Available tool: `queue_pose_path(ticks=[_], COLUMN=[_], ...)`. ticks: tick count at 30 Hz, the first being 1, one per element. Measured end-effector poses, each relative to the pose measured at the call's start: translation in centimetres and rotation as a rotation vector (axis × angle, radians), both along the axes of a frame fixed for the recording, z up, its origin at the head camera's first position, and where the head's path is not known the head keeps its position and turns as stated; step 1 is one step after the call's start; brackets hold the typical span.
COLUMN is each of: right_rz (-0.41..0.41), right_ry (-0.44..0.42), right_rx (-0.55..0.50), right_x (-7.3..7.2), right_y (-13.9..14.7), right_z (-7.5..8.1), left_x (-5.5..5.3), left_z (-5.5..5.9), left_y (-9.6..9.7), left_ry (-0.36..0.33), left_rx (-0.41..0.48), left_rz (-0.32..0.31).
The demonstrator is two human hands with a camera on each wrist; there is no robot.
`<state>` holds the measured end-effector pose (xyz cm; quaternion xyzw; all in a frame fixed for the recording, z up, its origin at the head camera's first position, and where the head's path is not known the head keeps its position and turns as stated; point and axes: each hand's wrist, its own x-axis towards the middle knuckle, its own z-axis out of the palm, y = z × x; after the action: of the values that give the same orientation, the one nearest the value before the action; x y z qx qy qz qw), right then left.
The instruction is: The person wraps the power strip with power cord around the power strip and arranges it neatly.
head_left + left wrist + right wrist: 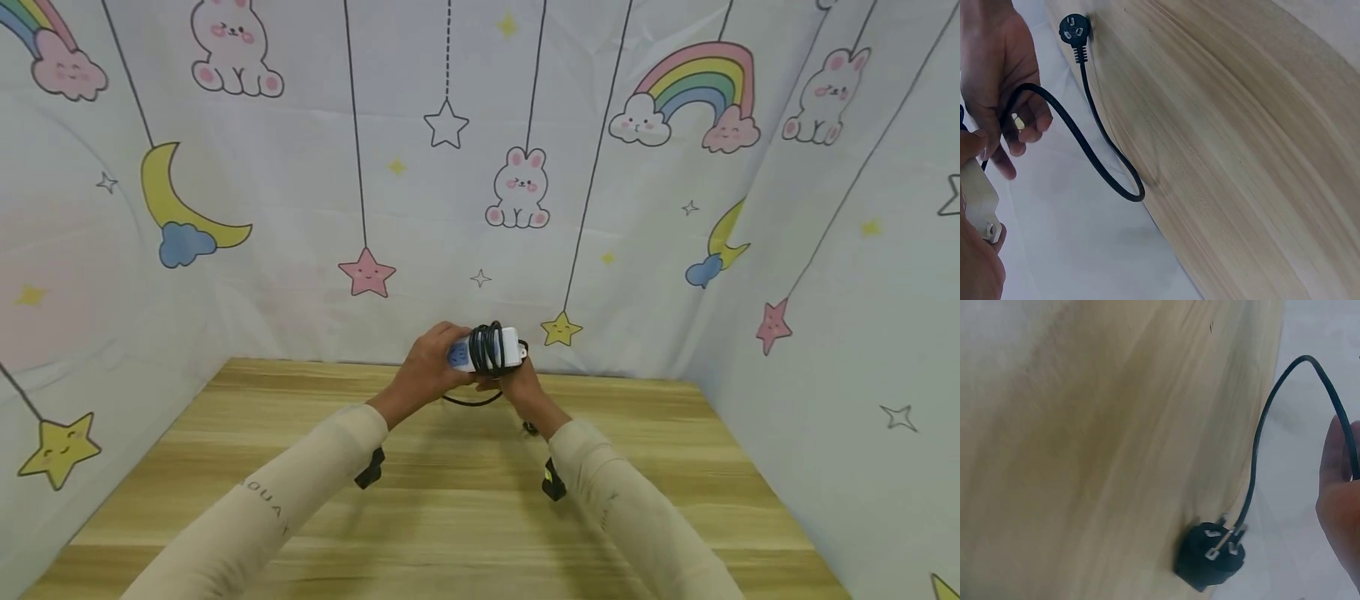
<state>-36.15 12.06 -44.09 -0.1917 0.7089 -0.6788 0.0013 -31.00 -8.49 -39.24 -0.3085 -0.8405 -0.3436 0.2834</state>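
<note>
A white power strip (pixel 507 343) with a blue socket face is held up above the far end of the table, black cord (pixel 487 350) wound several times round its middle. My left hand (pixel 435 360) grips the strip's left end; in the left wrist view the strip's pale end (pixel 980 200) shows beside the fingers. My right hand (pixel 521 385) is at the other end, partly hidden by the strip. In the left wrist view the loose cord (pixel 1071 125) runs between that hand's thumb and curled fingers. The cord's black three-pin plug (pixel 1210 555) hangs close by the tabletop.
The wood-grain table (pixel 450 517) spreads below both arms. White cloth walls (pixel 300 208) with cartoon prints stand at the back and on both sides. Small black devices (pixel 370 469) sit under the wrists.
</note>
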Motion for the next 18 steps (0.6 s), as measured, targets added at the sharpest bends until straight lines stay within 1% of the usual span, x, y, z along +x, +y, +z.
queue_pose_path(ticks=[1, 2, 4, 6, 10, 14, 18], right_rz=[-0.010, -0.011, -0.012, -0.008, 0.021, 0.117, 0.220], right_ry=[-0.117, -0.135, -0.164, -0.169, -0.187, -0.235, -0.284], right_rx=[-0.077, -0.055, -0.061, -0.070, -0.055, -0.050, -0.036], right_x=[1.1, 1.5, 2.0, 2.2, 2.7, 3.3, 3.6], right_y=[-0.3, -0.4, -0.5, -0.5, -0.4, -0.4, -0.4], right_z=[0.7, 0.7, 0.4, -0.2, -1.0, -1.4, -1.8], left_x=[-0.1, -0.1, -0.3, -0.3, -0.2, -0.3, -0.4], left_z=[0.0, 0.0, 0.1, 0.2, 0.4, 0.5, 0.7], left_y=[-0.1, -0.2, -0.3, -0.5, -0.6, -0.6, -0.4], left_ry=[-0.002, -0.005, -0.011, -0.014, -0.019, -0.037, -0.041], left_rx=[0.003, 0.009, 0.018, 0.028, 0.034, 0.043, 0.066], left_rz=[0.008, 0.015, 0.025, 0.034, 0.043, 0.033, 0.020])
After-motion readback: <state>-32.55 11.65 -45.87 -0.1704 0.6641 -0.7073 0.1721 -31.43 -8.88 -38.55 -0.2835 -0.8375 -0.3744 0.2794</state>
